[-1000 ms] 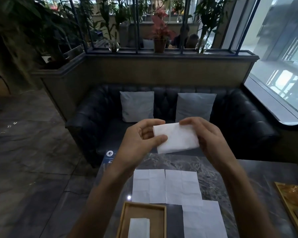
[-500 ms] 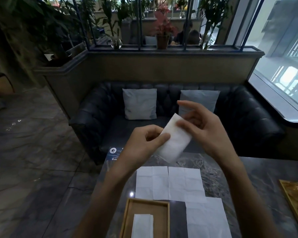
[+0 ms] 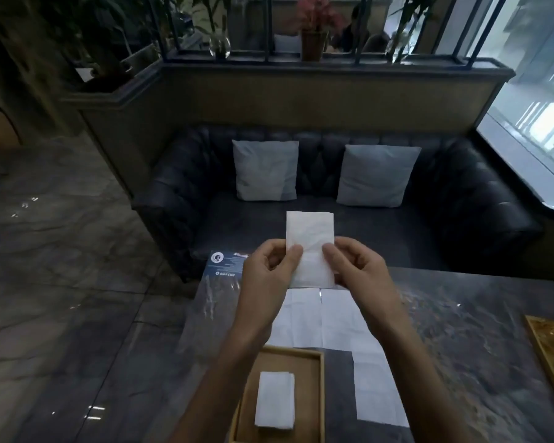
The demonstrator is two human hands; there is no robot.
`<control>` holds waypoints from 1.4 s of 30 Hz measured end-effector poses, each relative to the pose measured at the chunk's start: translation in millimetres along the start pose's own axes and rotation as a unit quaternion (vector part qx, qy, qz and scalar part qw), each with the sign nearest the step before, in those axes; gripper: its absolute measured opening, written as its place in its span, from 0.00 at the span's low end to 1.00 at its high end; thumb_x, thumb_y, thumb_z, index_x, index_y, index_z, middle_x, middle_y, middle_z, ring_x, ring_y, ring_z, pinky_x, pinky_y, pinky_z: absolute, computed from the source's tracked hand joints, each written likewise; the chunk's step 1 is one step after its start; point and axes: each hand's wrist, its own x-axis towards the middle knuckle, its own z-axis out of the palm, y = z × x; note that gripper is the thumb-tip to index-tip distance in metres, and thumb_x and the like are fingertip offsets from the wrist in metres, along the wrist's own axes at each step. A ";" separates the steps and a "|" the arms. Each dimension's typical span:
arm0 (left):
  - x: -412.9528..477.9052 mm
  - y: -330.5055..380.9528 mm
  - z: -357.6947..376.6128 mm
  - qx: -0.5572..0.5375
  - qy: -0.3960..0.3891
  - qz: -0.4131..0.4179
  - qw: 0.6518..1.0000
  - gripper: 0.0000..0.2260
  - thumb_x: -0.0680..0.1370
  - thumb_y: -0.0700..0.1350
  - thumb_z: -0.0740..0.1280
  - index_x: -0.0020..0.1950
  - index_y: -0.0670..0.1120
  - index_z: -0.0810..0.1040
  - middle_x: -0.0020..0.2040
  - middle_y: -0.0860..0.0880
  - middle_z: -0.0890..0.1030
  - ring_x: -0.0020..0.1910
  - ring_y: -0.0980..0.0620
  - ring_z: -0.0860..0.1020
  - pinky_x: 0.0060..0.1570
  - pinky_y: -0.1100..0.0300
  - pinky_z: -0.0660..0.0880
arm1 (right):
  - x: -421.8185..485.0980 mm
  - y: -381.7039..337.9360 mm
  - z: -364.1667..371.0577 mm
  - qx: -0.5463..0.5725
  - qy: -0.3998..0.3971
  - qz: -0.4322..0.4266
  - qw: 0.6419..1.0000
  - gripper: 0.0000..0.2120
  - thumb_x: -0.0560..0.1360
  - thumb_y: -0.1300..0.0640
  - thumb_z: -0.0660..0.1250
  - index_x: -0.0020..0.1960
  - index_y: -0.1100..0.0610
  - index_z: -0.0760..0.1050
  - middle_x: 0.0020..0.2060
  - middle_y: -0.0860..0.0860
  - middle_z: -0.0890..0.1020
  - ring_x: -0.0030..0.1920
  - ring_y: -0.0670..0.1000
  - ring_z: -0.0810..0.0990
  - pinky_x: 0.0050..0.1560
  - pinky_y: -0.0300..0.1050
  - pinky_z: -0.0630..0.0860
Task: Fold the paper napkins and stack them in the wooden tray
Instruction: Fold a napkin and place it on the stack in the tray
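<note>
1. While both hands were raised above the dark marble table [image 3: 461, 314], they held one folded napkin [image 3: 310, 247] upright between them, its long side vertical.
2. The left hand [image 3: 269, 276] pinched the napkin's left edge between thumb and fingers; the right hand [image 3: 359, 273] pinched its right edge in the same way, so both were closed on the paper.
3. Below the hands, unfolded napkins [image 3: 320, 321] lay flat on the table, with another sheet [image 3: 378, 388] nearer the person on the right.
4. The wooden tray [image 3: 315, 394] sat at the near edge, just left of that sheet, and one folded napkin in the tray [image 3: 275, 399] lay flat in it.
5. A clear plastic wrapper [image 3: 215, 292] with a blue label lay on the table's far left corner.
6. A dark sofa [image 3: 461, 225] with two grey cushions [image 3: 264, 169] stood beyond the table.
</note>
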 end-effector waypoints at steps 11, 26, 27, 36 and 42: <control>-6.3 -192.7 -58.3 0.127 -0.054 -0.222 0.965 0.05 0.78 0.42 0.69 0.47 0.41 0.82 0.49 0.39 0.84 0.50 0.43 0.83 0.51 0.50 0.81 | -33.3 184.6 12.9 -0.133 -0.043 0.213 0.967 0.06 0.78 0.58 0.70 0.53 0.60 0.81 0.37 0.49 0.83 0.41 0.50 0.83 0.39 0.36 0.79; -35.8 -357.9 -81.6 0.341 -0.069 -0.338 0.874 0.03 0.78 0.45 0.69 0.46 0.49 0.76 0.43 0.54 0.78 0.44 0.55 0.77 0.35 0.69 0.67 | -90.2 367.5 52.7 -0.278 -0.009 0.348 0.895 0.12 0.76 0.60 0.72 0.58 0.58 0.76 0.46 0.50 0.82 0.44 0.46 0.82 0.38 0.35 0.79; -36.2 -360.7 -82.3 0.349 -0.072 -0.337 0.872 0.03 0.78 0.46 0.69 0.47 0.49 0.76 0.44 0.54 0.78 0.44 0.55 0.77 0.34 0.70 0.66 | -90.6 369.4 54.0 -0.284 -0.006 0.344 0.895 0.11 0.76 0.60 0.71 0.58 0.58 0.76 0.46 0.50 0.82 0.44 0.46 0.82 0.38 0.34 0.78; -35.0 -378.3 -81.4 0.376 -0.082 -0.321 0.865 0.05 0.79 0.47 0.68 0.44 0.51 0.75 0.44 0.54 0.80 0.43 0.56 0.80 0.41 0.61 0.80 | -89.0 378.9 54.1 -0.277 0.030 0.324 0.904 0.12 0.78 0.60 0.69 0.60 0.54 0.74 0.45 0.49 0.82 0.45 0.45 0.81 0.40 0.32 0.74; -35.6 -376.8 -78.6 0.392 -0.081 -0.311 0.862 0.06 0.79 0.48 0.67 0.45 0.49 0.72 0.42 0.54 0.77 0.39 0.58 0.75 0.33 0.69 0.67 | -92.2 381.1 53.6 -0.269 0.063 0.314 0.908 0.11 0.78 0.59 0.69 0.58 0.53 0.72 0.44 0.47 0.80 0.43 0.44 0.79 0.40 0.32 0.72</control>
